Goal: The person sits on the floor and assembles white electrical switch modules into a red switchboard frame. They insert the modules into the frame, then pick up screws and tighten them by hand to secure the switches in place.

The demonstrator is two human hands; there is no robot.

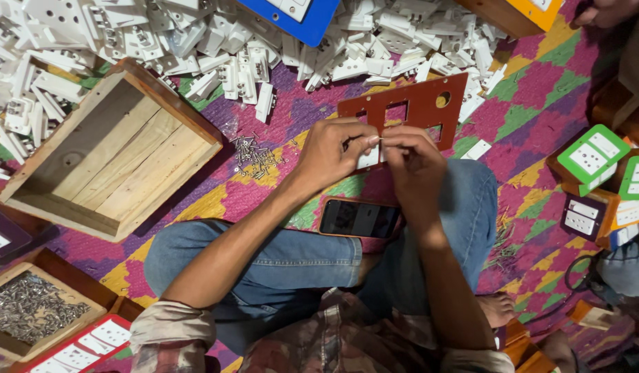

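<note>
A flat reddish-brown panel (412, 103) with cut-outs lies at twelve o'clock. Left hand (331, 153) and right hand (410, 160) pinch closed on a white socket piece (368, 158), perhaps with a screw.

One head-worn camera looks steeply down, close over the person's lap and patterned mat (540, 90); far edges perhaps cropped.

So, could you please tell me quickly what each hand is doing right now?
Left hand: closed, pinching a small white part against the red-brown panel.
Right hand: closed on the same white part.
</note>
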